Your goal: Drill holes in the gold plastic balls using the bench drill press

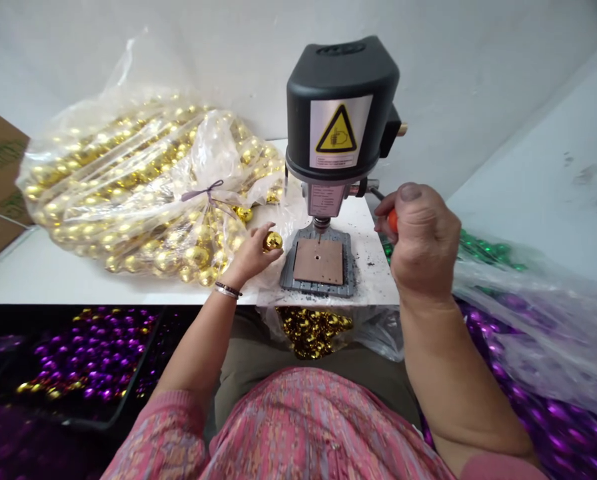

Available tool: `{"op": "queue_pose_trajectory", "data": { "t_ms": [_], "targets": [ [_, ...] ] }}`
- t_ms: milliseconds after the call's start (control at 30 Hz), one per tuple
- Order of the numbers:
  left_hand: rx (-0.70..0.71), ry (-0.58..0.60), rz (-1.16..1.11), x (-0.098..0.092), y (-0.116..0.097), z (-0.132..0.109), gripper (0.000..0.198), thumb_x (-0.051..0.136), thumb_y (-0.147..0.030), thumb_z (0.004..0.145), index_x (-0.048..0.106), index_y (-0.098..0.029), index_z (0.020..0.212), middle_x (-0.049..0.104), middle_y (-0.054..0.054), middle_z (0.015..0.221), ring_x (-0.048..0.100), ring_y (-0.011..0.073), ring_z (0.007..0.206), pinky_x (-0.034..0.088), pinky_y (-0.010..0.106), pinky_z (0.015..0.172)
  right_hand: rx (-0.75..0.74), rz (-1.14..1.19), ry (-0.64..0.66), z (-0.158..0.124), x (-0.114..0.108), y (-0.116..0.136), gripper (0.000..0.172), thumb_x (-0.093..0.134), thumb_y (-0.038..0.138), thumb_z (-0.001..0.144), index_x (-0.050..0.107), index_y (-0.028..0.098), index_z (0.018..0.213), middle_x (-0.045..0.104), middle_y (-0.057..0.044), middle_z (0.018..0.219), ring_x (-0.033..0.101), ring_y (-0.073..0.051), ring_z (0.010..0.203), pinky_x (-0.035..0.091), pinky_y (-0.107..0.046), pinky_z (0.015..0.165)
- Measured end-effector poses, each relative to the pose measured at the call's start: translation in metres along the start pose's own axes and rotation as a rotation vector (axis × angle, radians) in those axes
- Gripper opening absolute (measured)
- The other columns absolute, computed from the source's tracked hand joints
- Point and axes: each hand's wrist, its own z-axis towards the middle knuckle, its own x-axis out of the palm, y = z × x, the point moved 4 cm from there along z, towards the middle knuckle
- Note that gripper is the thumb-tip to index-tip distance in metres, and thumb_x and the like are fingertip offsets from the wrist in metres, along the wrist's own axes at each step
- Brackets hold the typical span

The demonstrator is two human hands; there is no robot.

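Between the thumb and fingers of my left hand (255,255) is a shiny gold ball (272,241), held just left of the drill press base (284,279). My right hand (423,233) is closed round the orange knob (392,220) of the press's feed lever. The black drill press (341,100) stands on the white table with a yellow warning sign on its front. Its bit (320,237) points down, above a square brown plate (306,263) with a small hole (318,257). Dark shavings lie around the base.
A large clear bag of gold balls (128,193), tied with a purple string, fills the table's left. Gold pieces (313,330) lie in a bag at my lap. Purple balls (93,353) fill a black crate lower left; bagged purple balls (543,413) and green balls (488,248) are at right.
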Motion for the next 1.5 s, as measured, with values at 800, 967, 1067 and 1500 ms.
{"op": "queue_pose_trajectory", "data": {
  "t_ms": [800, 967, 1067, 1500],
  "targets": [
    [-0.141, 0.215, -0.474, 0.050, -0.045, -0.001, 0.053, 0.065, -0.036, 0.085, 0.057, -0.016, 0.133, 0.069, 0.005, 0.099, 0.062, 0.0121, 0.067, 0.050, 0.027, 0.067, 0.013, 0.000, 0.072, 0.000, -0.002, 0.004, 0.045, 0.046, 0.058, 0.093, 0.058, 0.022, 0.069, 0.041, 0.004, 0.056, 0.043, -0.008, 0.056, 0.041, -0.027, 0.059],
    [-0.062, 0.204, -0.344, 0.052, -0.047, 0.002, 0.054, 0.065, -0.039, 0.085, 0.058, -0.018, 0.134, 0.071, 0.006, 0.107, 0.066, 0.0159, 0.079, 0.051, 0.029, 0.075, 0.023, -0.028, 0.079, -0.001, -0.003, 0.004, 0.045, 0.045, 0.059, 0.093, 0.059, 0.023, 0.071, 0.041, 0.004, 0.056, 0.041, -0.008, 0.054, 0.043, -0.027, 0.059],
    [-0.010, 0.166, -0.255, 0.049, -0.051, 0.002, 0.054, 0.069, -0.039, 0.083, 0.061, -0.020, 0.133, 0.072, 0.006, 0.110, 0.066, 0.0187, 0.090, 0.051, 0.029, 0.082, 0.020, -0.021, 0.086, -0.001, -0.003, 0.005, 0.043, 0.046, 0.057, 0.094, 0.060, 0.022, 0.073, 0.042, 0.004, 0.058, 0.042, -0.007, 0.054, 0.043, -0.027, 0.060],
    [0.022, 0.228, -0.300, 0.055, -0.059, 0.005, 0.050, 0.076, -0.027, 0.074, 0.069, -0.015, 0.122, 0.074, 0.004, 0.100, 0.065, 0.0161, 0.082, 0.051, 0.026, 0.079, 0.020, -0.021, 0.081, -0.003, -0.003, 0.003, 0.044, 0.047, 0.056, 0.094, 0.057, 0.021, 0.069, 0.045, 0.004, 0.060, 0.041, -0.007, 0.054, 0.039, -0.027, 0.057]
  ]
}}
